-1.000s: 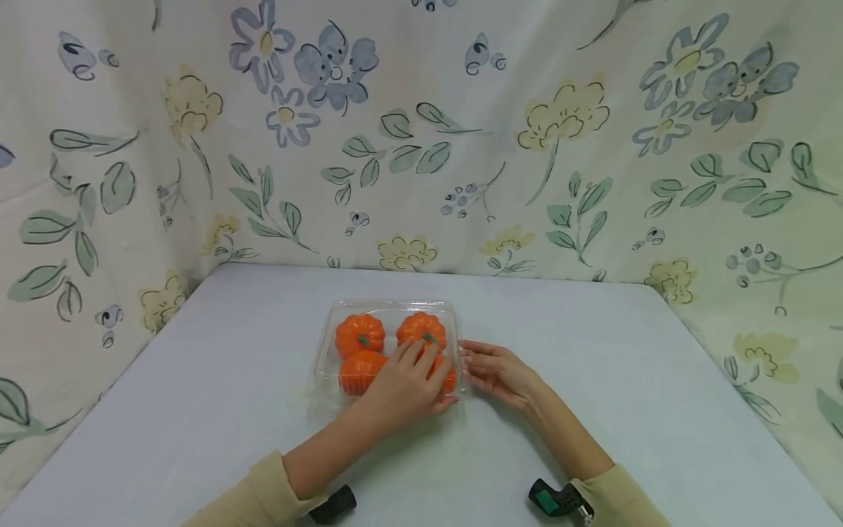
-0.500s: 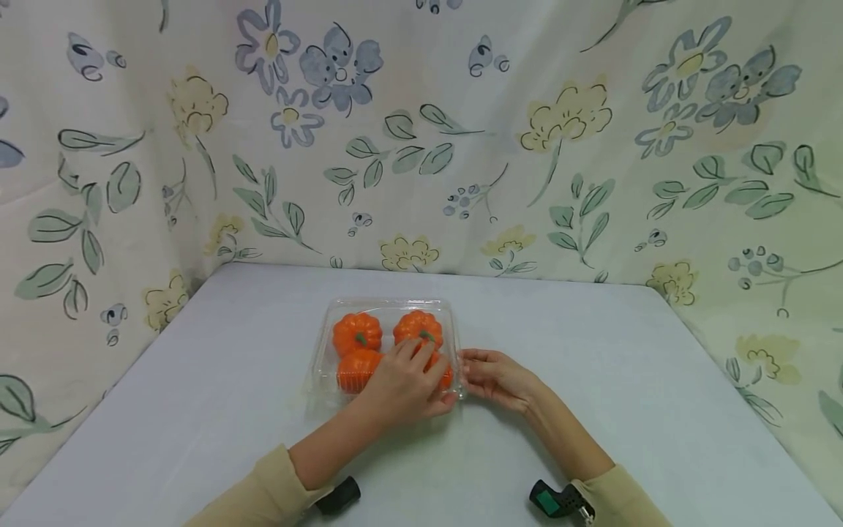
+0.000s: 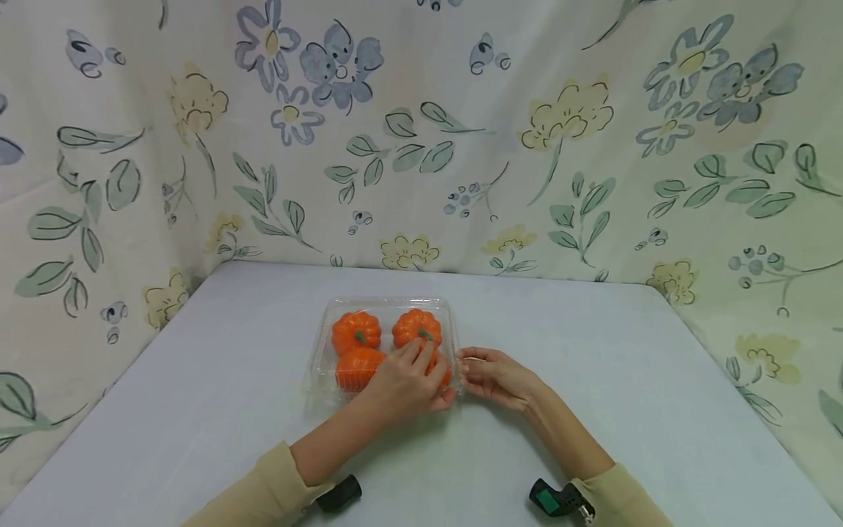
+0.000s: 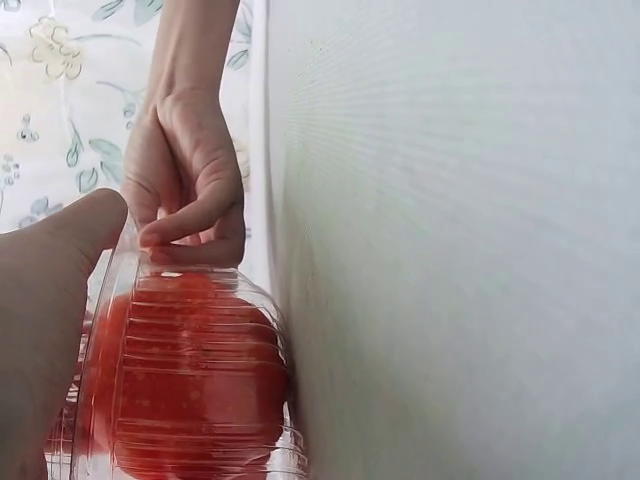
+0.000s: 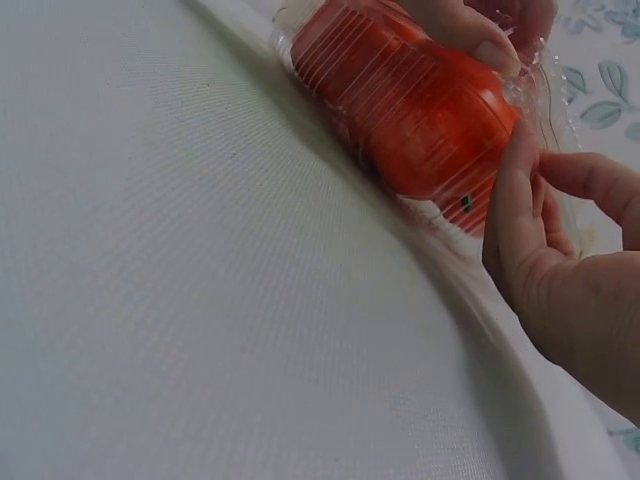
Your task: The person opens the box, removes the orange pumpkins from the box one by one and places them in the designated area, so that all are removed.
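Observation:
A clear plastic clamshell box (image 3: 317, 359) sits on the table with several small orange pumpkins (image 3: 356, 333) in it, some with a green stem showing. My left hand (image 3: 405, 384) lies across the front right of the box, its fingers over the top and its thumb (image 4: 85, 225) along the rim near the front right corner. Under that hand a front pumpkin is partly hidden. At the box's right side, my right hand (image 3: 497, 377) pinches the rim between thumb and forefinger, as the right wrist view shows on the ribbed plastic wall (image 5: 365, 85).
The white table (image 3: 579, 337) stretches out on both sides of the box. Behind it hangs a flower-printed curtain (image 3: 474, 205). Black wrist devices sit at the left cuff (image 3: 339, 494) and the right cuff (image 3: 556, 499).
The box has shifted a little to the left. My left fingers have drawn slightly closer together over it, while my right hand stays at the right rim.

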Demonstrator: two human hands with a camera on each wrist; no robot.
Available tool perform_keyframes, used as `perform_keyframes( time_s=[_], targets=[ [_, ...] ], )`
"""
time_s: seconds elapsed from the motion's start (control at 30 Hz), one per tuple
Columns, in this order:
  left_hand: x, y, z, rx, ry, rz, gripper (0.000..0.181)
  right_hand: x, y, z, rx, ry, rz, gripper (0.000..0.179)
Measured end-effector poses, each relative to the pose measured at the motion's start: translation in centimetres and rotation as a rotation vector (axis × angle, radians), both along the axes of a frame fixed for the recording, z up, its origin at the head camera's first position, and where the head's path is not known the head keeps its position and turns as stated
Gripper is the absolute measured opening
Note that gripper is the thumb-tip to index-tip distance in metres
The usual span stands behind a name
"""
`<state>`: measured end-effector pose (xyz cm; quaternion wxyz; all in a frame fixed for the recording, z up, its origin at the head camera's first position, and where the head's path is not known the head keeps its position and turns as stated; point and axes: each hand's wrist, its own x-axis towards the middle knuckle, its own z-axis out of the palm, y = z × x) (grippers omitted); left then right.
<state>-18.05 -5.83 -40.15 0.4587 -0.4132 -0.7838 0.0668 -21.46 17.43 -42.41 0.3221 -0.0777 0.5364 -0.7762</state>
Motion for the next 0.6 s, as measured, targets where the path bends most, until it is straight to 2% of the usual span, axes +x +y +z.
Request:
perform_keyframes(
  time_s=[0.13,0.4,0.6],
  targets=[
    [0.2,-0.1,0.2,-0.032,-0.025,0.015,0.043,-0.1,0.2,-0.1,0.014,0.012,0.013,0.018],
    [0.9,-0.2,1.1,-0.139,-0.129,0.073,0.048,-0.1,0.7,-0.1,-0.001,0.024,0.090,0.026],
    [0.8,0.0,1.0,-0.128,-0.108,0.064,0.047,0.0,0.7,0.1,0.000,0.010,0.106,0.023]
  ],
)
